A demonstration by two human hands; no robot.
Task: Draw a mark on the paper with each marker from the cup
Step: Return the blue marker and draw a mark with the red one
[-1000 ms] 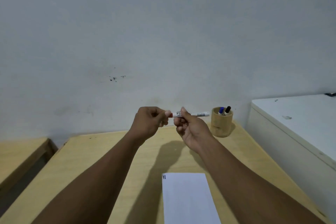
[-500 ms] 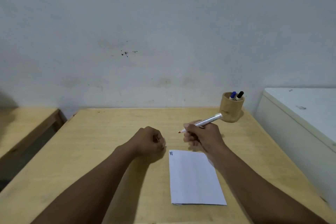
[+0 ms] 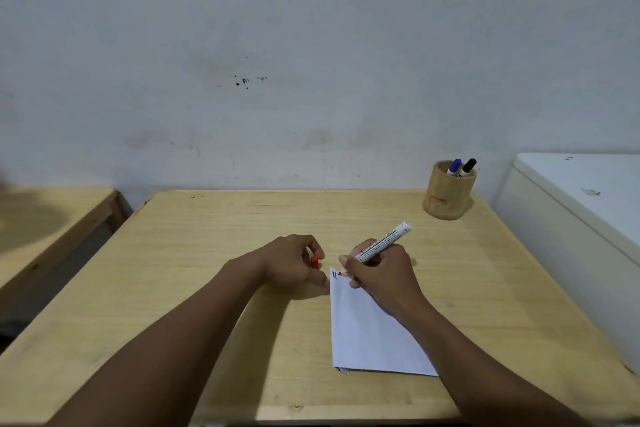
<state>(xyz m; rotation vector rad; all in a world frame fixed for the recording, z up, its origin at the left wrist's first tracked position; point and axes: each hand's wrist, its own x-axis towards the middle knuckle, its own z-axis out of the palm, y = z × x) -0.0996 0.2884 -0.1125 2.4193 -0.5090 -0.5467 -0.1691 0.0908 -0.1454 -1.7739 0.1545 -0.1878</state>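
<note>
My right hand (image 3: 379,269) grips a white marker (image 3: 384,241) with a red tip, which touches the top left corner of the white paper (image 3: 367,333) beside two dark marks (image 3: 334,275). My left hand (image 3: 292,262) rests on the table just left of the paper and pinches the red cap (image 3: 314,262). A wooden cup (image 3: 448,196) stands at the far right of the table with a blue-capped marker (image 3: 454,166) and a black-capped marker (image 3: 467,166) in it.
The wooden table (image 3: 207,253) ends at a grey wall behind. A white cabinet (image 3: 581,204) stands close on the right. A second wooden table (image 3: 45,218) is on the left across a narrow gap.
Both hands came down from in front of the wall to the table. The marker was uncapped: the cap stayed in my left hand, and the tip dropped onto the paper's corner.
</note>
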